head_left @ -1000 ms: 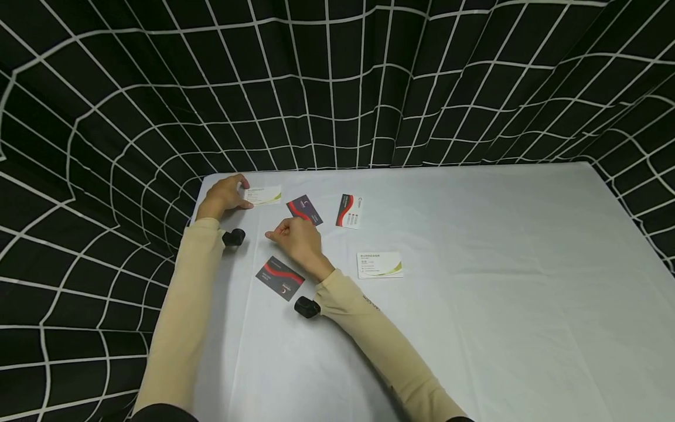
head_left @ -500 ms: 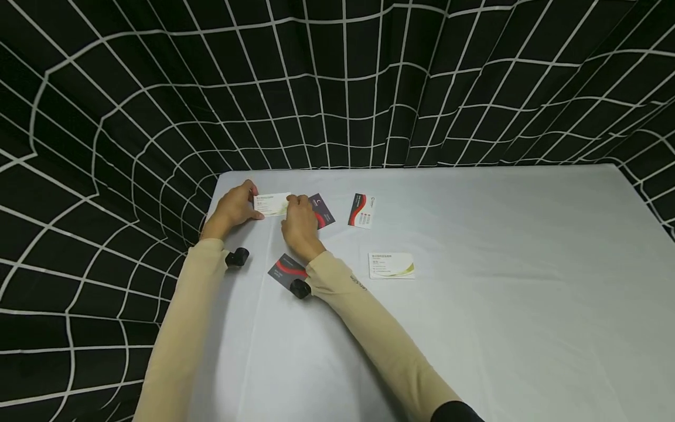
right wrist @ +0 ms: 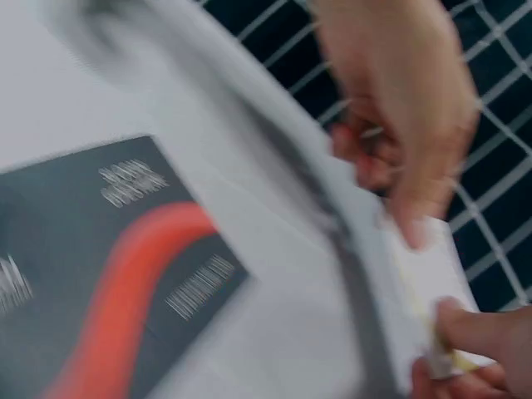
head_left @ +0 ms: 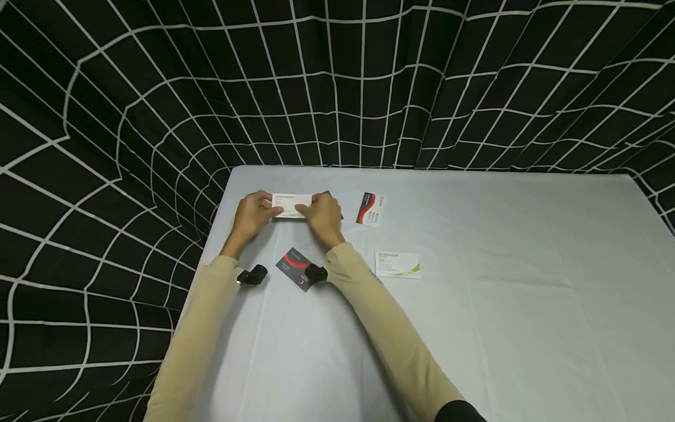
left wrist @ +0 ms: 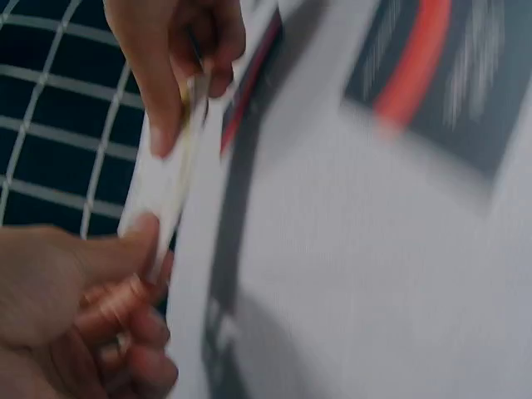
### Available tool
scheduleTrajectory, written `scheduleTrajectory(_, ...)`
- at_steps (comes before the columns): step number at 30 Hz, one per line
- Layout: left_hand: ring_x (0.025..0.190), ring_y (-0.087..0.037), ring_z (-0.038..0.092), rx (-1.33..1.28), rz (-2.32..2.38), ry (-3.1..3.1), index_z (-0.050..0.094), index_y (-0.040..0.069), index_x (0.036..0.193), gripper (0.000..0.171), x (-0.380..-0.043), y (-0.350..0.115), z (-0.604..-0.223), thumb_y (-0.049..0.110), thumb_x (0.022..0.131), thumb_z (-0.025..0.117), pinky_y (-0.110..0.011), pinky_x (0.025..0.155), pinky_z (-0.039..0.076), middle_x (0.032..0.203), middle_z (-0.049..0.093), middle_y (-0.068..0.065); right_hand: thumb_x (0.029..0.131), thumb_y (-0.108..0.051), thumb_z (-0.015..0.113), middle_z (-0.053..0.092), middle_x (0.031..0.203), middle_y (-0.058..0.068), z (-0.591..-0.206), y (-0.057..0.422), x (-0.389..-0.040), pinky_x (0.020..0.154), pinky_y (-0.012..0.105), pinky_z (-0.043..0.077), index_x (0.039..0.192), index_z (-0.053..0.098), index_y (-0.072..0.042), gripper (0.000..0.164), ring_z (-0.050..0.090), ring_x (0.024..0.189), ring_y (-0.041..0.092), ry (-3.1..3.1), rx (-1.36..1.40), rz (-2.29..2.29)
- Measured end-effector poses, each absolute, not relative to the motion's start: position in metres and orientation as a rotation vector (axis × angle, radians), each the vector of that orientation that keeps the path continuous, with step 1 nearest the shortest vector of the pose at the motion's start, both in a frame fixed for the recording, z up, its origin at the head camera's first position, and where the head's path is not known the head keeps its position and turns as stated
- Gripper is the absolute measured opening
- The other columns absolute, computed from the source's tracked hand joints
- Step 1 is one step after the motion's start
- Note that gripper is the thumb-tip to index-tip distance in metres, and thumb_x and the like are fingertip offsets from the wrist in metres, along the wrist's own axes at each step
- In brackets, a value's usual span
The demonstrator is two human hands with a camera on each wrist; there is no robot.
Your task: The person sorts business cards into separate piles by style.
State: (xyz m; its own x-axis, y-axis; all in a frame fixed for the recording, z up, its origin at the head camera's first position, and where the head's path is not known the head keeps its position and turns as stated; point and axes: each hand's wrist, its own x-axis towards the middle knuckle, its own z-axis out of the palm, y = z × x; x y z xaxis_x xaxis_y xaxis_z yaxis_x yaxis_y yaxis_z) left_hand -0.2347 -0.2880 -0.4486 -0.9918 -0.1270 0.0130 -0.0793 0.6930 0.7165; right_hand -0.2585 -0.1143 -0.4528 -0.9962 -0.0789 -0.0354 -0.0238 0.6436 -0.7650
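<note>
Both hands hold a white business card [head_left: 287, 204] with a yellow-green curve, at the far left of the table. My left hand [head_left: 252, 217] pinches its left end, thumb on the face. At the other end, my right hand [head_left: 324, 215] pinches it the same way. In the left wrist view the card [left wrist: 158, 187] is tilted, raised over the tablecloth with a shadow beside it. Partly hidden behind the right hand lies a dark business card [head_left: 337, 214]. Below the hands is a dark grey card with a red stripe [head_left: 291, 264], partly covered by the right wrist camera.
A black, white and red card [head_left: 371, 210] lies right of the hands. Nearer the front is another white card [head_left: 398, 265] with a green-yellow curve. A white cloth covers the table [head_left: 501, 305]. Black curtain with a white grid [head_left: 348, 88] stands behind and at the left.
The right hand has moved from beside the dark cards to the white card's right end and now pinches it. The white card has come up off the table, and the head view has shifted slightly.
</note>
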Motion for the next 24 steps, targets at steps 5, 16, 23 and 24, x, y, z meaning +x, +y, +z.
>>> scheduleTrajectory(5,0.063,-0.013,0.054,0.337,-1.275,-2.88,0.07,-0.003,0.097,0.026,-0.225,-0.251,-0.436,0.02,0.086,0.076,-0.026,0.057,0.038,0.089,0.073,-0.017,0.087,-0.023,0.075,0.068,0.064,0.012,-0.437,-0.071,-0.261,0.041,0.016,0.032,0.072,0.07,0.001,0.029,0.067,0.056,0.024,2.637,-0.054,-1.262)
scheduleTrajectory(16,0.071,-0.016,0.059,0.31,-1.346,-2.91,0.075,0.002,0.092,0.025,-0.206,-0.195,-0.427,0.026,0.085,0.076,-0.026,0.06,0.039,0.085,0.074,-0.009,0.085,-0.045,0.074,0.059,0.05,-0.005,-0.41,0.011,-0.256,0.054,0.024,0.034,0.068,0.074,-0.008,0.04,0.046,0.048,0.007,2.569,-0.057,-0.931)
scheduleTrajectory(23,0.056,-0.011,0.051,0.157,-1.188,-3.057,0.078,0.008,0.08,0.025,-0.187,-0.141,-0.435,0.033,0.085,0.077,-0.025,0.05,0.036,0.063,0.066,0.001,0.087,-0.033,0.075,0.065,0.06,0.001,-0.413,0.075,-0.224,0.063,0.026,0.037,0.077,0.075,-0.003,0.031,0.051,0.055,0.01,2.445,-0.068,-0.937)
scheduleTrajectory(24,0.055,-0.011,0.051,0.131,-1.168,-3.073,0.078,0.009,0.078,0.025,-0.184,-0.134,-0.437,0.033,0.085,0.077,-0.025,0.05,0.036,0.061,0.065,0.001,0.087,-0.033,0.074,0.065,0.06,0.001,-0.414,0.082,-0.221,0.063,0.026,0.037,0.078,0.075,-0.002,0.032,0.051,0.056,0.01,2.443,-0.064,-0.918)
